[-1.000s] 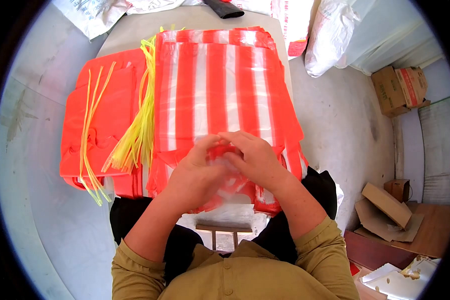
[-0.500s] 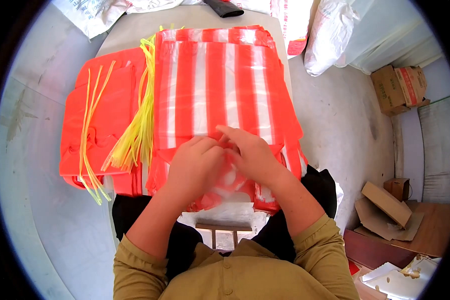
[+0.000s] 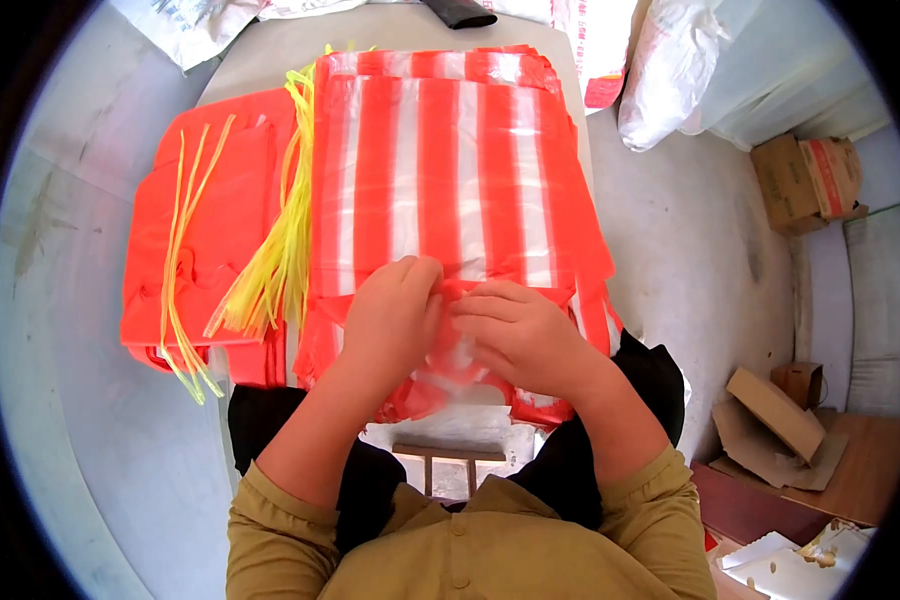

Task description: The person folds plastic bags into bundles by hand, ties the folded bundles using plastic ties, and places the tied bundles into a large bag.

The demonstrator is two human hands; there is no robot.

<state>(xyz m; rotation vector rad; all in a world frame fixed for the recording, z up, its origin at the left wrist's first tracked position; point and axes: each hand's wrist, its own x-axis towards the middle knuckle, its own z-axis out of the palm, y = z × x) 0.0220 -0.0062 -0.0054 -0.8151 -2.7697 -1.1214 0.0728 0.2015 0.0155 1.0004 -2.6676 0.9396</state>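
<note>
A stack of red-and-white striped plastic bags (image 3: 440, 170) lies in front of me, its near edge gathered and crumpled. At that near edge my left hand (image 3: 395, 315) has its fingers curled on the thin plastic. Close to its right, my right hand (image 3: 515, 335) also pinches the crumpled plastic, fingers bent together. Between the hands a see-through reddish fold shows; the fingertips are partly hidden. Beside the stack on the left lies a bundle of yellow strips (image 3: 270, 270). Further left are folded red bags (image 3: 205, 200) with a few loose yellow strips on top.
The table (image 3: 260, 62) carries both stacks. A black object (image 3: 460, 12) and white printed sacks (image 3: 185, 25) are at its far end. On the right floor stand a white bag (image 3: 670, 75) and a cardboard box (image 3: 805, 180); an opened carton (image 3: 775, 430) is nearer.
My right hand has shifted slightly right and down, its fingers now folded rather than raised. The left hand has moved a little up. The whole view has shifted slightly.
</note>
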